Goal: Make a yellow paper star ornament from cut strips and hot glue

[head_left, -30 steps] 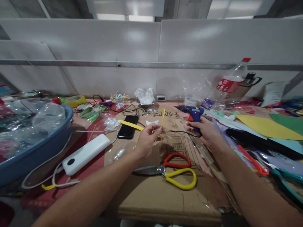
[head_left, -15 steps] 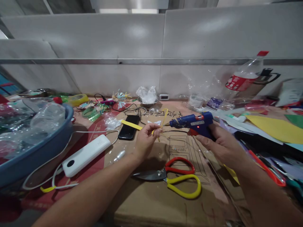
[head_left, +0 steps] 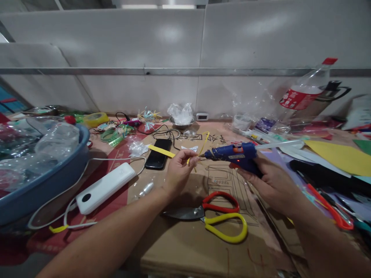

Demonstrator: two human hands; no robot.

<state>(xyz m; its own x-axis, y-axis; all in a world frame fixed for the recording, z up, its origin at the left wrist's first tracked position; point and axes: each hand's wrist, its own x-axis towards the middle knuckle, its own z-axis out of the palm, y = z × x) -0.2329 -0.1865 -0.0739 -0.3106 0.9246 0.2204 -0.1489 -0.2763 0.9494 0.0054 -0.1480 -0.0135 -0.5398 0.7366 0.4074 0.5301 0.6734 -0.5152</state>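
My right hand (head_left: 271, 175) is wrapped round the grip of a blue glue gun (head_left: 232, 152), with a clear glue stick (head_left: 278, 144) jutting out of its back. The gun's nozzle points left, right at the fingertips of my left hand (head_left: 181, 170). Those fingers pinch a thin yellow strip (head_left: 206, 142) that rises in a narrow loop beside the nozzle. Whether the nozzle touches the strip I cannot tell. Below both hands, scissors (head_left: 208, 214) with one red and one yellow handle lie on the cardboard (head_left: 179, 247). A wider yellow strip (head_left: 161, 151) lies across a black phone (head_left: 158, 162).
On the left stands a blue basin (head_left: 58, 170) full of clear plastic bottles. A white power bank (head_left: 106, 187) with a cable lies beside it. At the back right are a red-labelled bottle (head_left: 301, 98) and yellow paper (head_left: 340, 156). A red-handled cutter (head_left: 330, 206) lies at right.
My right hand has tilted the glue gun slightly, and its glue stick now shows clearly behind it. The left hand keeps its pinch in nearly the same spot. The view has shifted a little.
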